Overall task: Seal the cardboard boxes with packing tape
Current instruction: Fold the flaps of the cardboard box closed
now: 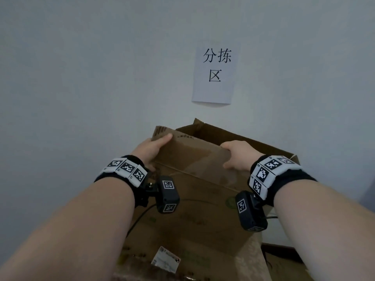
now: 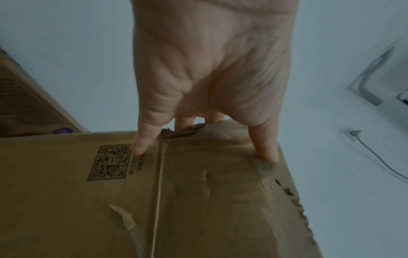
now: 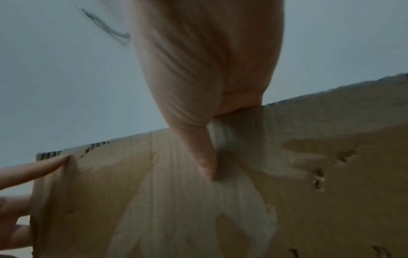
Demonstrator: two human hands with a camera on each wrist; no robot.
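A worn brown cardboard box (image 1: 194, 209) is held up in front of a pale wall, its top open and the far flaps standing up. My left hand (image 1: 151, 153) grips the left end of the near flap (image 1: 192, 153), thumb on the outside. In the left wrist view the thumb and one finger of that hand (image 2: 209, 69) press the box (image 2: 198, 200) beside a printed QR code (image 2: 110, 162), the other fingers hooked behind the edge. My right hand (image 1: 237, 157) grips the flap's right end; its thumb (image 3: 205, 162) presses the cardboard (image 3: 220, 209). No tape is in view.
A white paper sign (image 1: 215, 74) with black characters hangs on the wall above the box. A shipping label (image 1: 165, 260) is stuck low on the box. More cardboard (image 1: 288, 268) lies at the lower right. A cable (image 2: 375, 157) runs along the pale surface.
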